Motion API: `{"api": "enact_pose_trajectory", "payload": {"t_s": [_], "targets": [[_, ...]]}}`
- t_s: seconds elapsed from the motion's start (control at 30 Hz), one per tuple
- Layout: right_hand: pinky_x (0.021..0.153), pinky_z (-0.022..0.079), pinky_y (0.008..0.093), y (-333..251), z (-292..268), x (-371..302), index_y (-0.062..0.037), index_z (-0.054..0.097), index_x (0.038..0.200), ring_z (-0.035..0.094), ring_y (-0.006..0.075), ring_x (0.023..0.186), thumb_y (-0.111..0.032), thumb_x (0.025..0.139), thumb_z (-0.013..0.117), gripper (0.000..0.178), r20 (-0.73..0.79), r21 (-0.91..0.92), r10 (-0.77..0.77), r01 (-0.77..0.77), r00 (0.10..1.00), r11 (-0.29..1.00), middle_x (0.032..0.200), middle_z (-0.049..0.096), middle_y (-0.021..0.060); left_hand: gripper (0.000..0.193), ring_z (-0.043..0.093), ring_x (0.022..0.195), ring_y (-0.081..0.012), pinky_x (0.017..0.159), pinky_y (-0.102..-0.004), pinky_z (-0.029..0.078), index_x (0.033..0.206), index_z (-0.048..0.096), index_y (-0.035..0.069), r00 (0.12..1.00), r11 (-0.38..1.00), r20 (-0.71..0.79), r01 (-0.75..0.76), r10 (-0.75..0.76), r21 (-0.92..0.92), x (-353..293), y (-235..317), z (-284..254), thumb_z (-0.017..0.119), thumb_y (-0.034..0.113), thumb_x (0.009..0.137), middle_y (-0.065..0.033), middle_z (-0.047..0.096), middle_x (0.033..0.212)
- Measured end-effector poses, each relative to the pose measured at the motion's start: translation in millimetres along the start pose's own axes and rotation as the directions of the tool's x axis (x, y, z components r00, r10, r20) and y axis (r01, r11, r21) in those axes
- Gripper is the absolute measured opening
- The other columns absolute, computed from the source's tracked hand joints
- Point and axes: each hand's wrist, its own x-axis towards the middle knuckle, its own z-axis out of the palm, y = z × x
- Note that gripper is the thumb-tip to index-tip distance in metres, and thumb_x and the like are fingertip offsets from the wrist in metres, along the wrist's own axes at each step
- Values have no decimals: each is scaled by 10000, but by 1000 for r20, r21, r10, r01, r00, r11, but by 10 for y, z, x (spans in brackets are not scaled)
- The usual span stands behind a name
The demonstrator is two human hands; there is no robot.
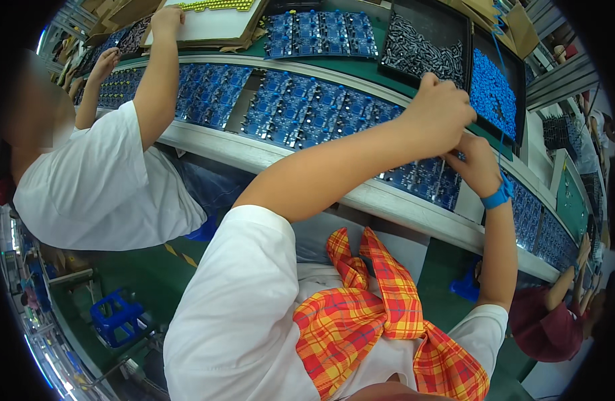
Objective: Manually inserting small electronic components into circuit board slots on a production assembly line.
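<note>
My left hand is curled closed above the conveyor, in front of a black tray of small dark cylindrical components. Close below it, my right hand has its fingers bent together, with a blue wrist strap around the wrist. The two hands nearly meet, and whatever is between their fingers is hidden. Beneath them lie blue circuit boards with parts standing on them. Small blue components fill a second black tray just beyond my right hand.
Panels of blue boards run along the conveyor, bounded by a pale metal rail. More boards rest on the green shelf behind. A co-worker in a white shirt reaches in at left; another in maroon sits at right. A blue cord hangs beside the trays.
</note>
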Motion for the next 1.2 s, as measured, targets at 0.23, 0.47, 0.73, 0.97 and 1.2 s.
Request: {"api": "enact_pose_trajectory", "payload": {"t_s": [0.23, 0.47, 0.73, 0.97, 1.2], "targets": [[729, 548, 329, -27, -1, 20, -13, 742, 909, 704, 265, 816, 14, 767, 711, 147, 41, 117, 19, -24, 999, 993, 892, 711, 132, 151, 665, 880, -269, 841, -443, 416, 919, 779, 152, 987, 995, -125, 95, -99, -42, 256, -48, -112, 642, 178, 861, -65, 724, 861], [741, 552, 355, 49, 49, 45, -14, 741, 896, 695, 284, 811, -10, 767, 719, 131, 17, 54, -110, 109, 994, 993, 878, 715, 133, 197, 721, 864, -284, 795, -360, 558, 1004, 759, 67, 989, 959, 11, 143, -145, -244, 333, -169, -330, 686, 180, 861, -115, 744, 946], [778, 550, 393, 199, 114, -115, -28, 737, 921, 684, 324, 851, -46, 802, 681, 133, -61, 89, -102, 107, 993, 990, 878, 714, 141, 195, 691, 887, -242, 790, -357, 533, 1035, 729, 20, 883, 919, 426, 318, -197, -234, -233, -226, -546, 687, 127, 878, -125, 730, 964], [769, 549, 415, 60, 192, -98, -23, 719, 894, 682, 349, 856, -52, 804, 653, 115, -121, -73, -77, 69, 990, 995, 840, 697, 160, 141, 645, 884, -286, 797, -406, 491, 968, 718, 34, 899, 942, 431, 211, -81, -262, -439, 198, -656, 667, 110, 861, -125, 717, 964], [735, 542, 425, -100, 237, -124, -20, 695, 877, 673, 341, 835, -65, 819, 615, 109, -102, -337, -130, 88, 986, 937, 823, 676, 158, 126, 593, 911, -255, 846, -426, 395, 959, 643, 76, 952, 995, 294, -62, 83, -80, -1061, 763, -521, 647, 47, 836, -53, 722, 1031]]}}
